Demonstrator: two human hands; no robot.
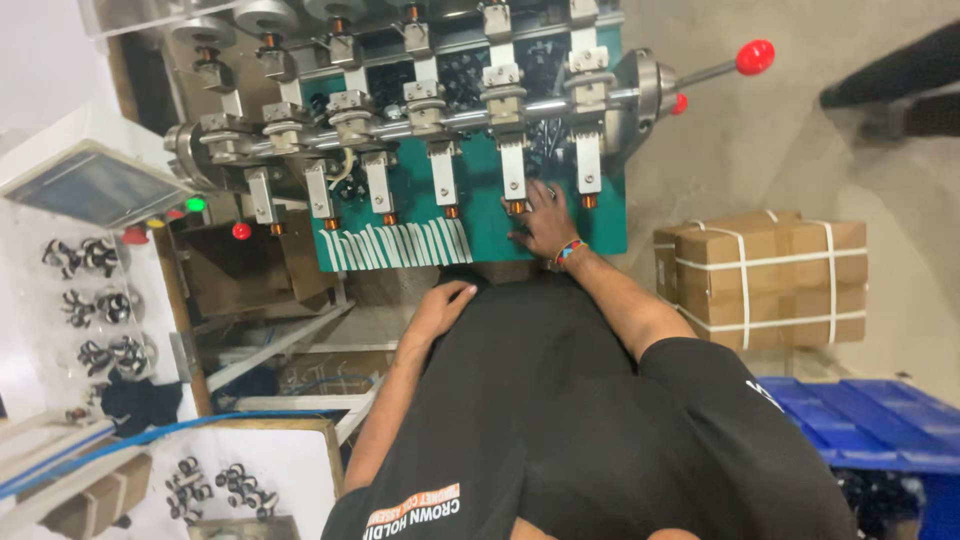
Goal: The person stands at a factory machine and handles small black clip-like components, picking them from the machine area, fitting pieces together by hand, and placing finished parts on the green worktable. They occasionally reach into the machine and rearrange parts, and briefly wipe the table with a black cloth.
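The right hand (545, 225) is laid with its grip spread flat on the green plate (480, 200) just under a plunger (513, 170) — fingers could be pinched there — while the left hand (440, 305) is rested, loosely curled, empty.

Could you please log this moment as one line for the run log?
right hand: flat on green plate, under press heads | left hand: on lap, empty | lever: untouched
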